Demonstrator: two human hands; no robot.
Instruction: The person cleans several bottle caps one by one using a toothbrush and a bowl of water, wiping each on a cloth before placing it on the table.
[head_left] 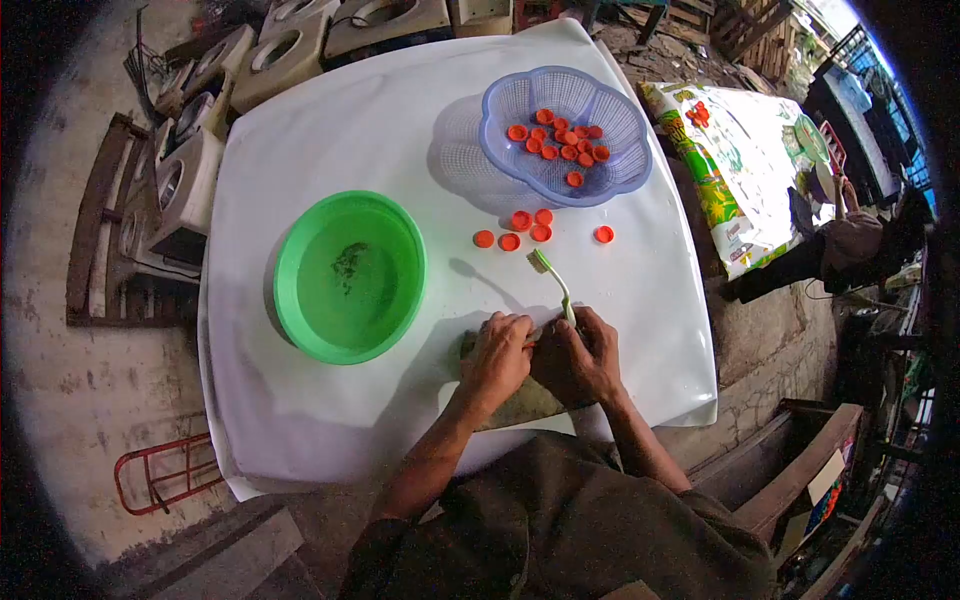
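Observation:
My right hand (582,355) is closed round the handle of a green and white toothbrush (562,285), its bristles pointing up and left. Beside it, my left hand (498,358) is closed at the front of the table, with a bit of red showing between its fingers and my right hand; most of that item is hidden. Several red caps (521,221) lie on the white sheet beyond my hands, one (604,234) apart at the right. More red caps sit in a blue mesh basket (625,170). Under my hands is a dark greyish surface.
A green basin (290,290) with liquid and dark bits stands at the left on the white-covered table (330,130). Pale machine casings (185,185) line the left and back. A second table with a patterned cover (740,190) is at the right, near another person (850,245).

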